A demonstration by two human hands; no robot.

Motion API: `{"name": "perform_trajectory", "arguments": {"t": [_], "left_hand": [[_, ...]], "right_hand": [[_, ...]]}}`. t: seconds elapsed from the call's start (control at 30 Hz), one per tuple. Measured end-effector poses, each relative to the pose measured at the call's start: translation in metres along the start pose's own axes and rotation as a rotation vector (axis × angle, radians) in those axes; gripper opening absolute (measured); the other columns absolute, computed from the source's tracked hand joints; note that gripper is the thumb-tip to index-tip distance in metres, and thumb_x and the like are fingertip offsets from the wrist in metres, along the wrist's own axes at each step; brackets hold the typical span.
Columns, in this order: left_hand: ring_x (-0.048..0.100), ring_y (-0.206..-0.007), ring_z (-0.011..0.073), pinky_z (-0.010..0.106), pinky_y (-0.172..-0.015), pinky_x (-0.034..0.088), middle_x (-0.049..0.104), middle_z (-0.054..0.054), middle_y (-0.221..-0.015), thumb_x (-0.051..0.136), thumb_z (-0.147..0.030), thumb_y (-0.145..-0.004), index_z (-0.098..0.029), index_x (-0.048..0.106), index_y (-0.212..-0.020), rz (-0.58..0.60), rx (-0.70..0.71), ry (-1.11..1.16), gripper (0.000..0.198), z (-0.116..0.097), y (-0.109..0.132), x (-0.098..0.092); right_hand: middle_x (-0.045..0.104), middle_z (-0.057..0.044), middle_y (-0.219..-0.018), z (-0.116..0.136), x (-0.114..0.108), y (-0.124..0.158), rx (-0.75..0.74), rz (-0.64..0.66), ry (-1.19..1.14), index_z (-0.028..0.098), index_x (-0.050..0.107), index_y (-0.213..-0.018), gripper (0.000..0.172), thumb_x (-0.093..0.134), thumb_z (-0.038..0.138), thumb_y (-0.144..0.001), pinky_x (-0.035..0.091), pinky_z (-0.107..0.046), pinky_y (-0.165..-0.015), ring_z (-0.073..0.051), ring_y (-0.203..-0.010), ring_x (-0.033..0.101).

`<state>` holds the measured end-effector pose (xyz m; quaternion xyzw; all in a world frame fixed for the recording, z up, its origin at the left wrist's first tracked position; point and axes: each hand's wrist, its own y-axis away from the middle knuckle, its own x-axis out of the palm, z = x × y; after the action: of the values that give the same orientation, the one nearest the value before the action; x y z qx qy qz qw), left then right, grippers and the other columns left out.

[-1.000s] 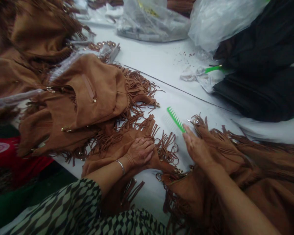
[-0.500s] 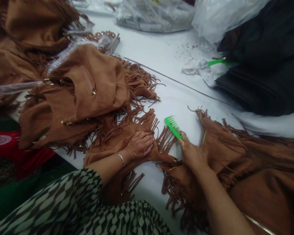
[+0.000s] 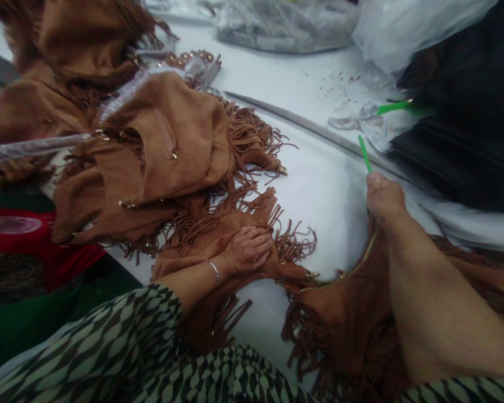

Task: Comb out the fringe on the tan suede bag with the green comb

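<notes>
My left hand (image 3: 248, 253) lies flat, palm down, pressing on the brown fringed suede piece (image 3: 218, 235) near the table's front, fingers together and stretched. My right hand (image 3: 384, 196) is closed around a green comb (image 3: 364, 153), seen edge-on and sticking up past my fingers at the right. Beneath my right forearm lies a second brown fringed bag (image 3: 340, 319) with a gold zip edge.
A heap of brown fringed bags (image 3: 151, 151) fills the left. Black fabric (image 3: 466, 129) and a clear plastic bag (image 3: 403, 28) sit at the far right. Another green comb (image 3: 392, 106) lies by crumpled plastic. The white table (image 3: 319, 190) shows in the middle.
My right hand swung the comb from the fringe by my left hand out to the right and away. The left hand stayed pressed on the fringed piece.
</notes>
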<state>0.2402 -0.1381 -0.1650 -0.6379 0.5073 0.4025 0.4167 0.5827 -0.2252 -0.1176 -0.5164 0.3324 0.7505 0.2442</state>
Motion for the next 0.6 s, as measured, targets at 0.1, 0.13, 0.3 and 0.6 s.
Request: {"name": "perform_trajectory", "arguments": {"t": [0.1, 0.13, 0.3, 0.6], "left_hand": [[0.049, -0.111, 0.0208, 0.039, -0.096, 0.033, 0.061, 0.006, -0.116, 0.043, -0.03, -0.089, -0.019, 0.058, -0.113, 0.0, -0.01, -0.008, 0.03, 0.0, -0.001, -0.001], [0.049, -0.111, 0.0206, 0.039, -0.097, 0.033, 0.061, 0.006, -0.115, 0.043, -0.03, -0.089, -0.019, 0.058, -0.113, -0.002, -0.006, -0.011, 0.03, 0.0, -0.001, -0.002], [0.053, -0.099, 0.0193, 0.038, -0.091, 0.036, 0.063, 0.006, -0.1, 0.043, -0.033, -0.09, -0.018, 0.06, -0.1, 0.024, -0.016, -0.026, 0.025, -0.001, -0.002, -0.003], [0.05, -0.11, 0.0196, 0.037, -0.096, 0.034, 0.062, 0.006, -0.11, 0.044, -0.032, -0.089, -0.018, 0.059, -0.108, -0.048, -0.014, -0.008, 0.028, 0.002, -0.002, 0.0]], "right_hand": [[0.045, -0.016, -0.138, 0.023, -0.003, 0.023, -0.202, 0.016, -0.091, 0.004, 0.043, -0.135, 0.055, 0.019, 0.036, -0.098, 0.028, -0.027, -0.106, -0.019, -0.13, 0.038], [0.044, -0.015, -0.139, 0.036, 0.004, 0.04, -0.307, 0.077, -0.121, 0.004, 0.041, -0.137, 0.055, 0.02, 0.035, -0.097, 0.028, -0.026, -0.107, -0.018, -0.129, 0.039], [0.07, -0.009, -0.099, 0.103, 0.06, 0.121, -0.437, 0.485, 0.141, 0.026, 0.026, -0.146, 0.054, 0.019, 0.045, -0.096, 0.052, -0.038, -0.075, -0.025, -0.087, 0.067], [0.066, -0.022, -0.104, 0.069, 0.042, 0.003, -0.084, 0.213, 0.252, 0.016, 0.03, -0.145, 0.065, 0.011, 0.051, -0.094, 0.048, -0.047, -0.076, -0.034, -0.09, 0.065]]}}
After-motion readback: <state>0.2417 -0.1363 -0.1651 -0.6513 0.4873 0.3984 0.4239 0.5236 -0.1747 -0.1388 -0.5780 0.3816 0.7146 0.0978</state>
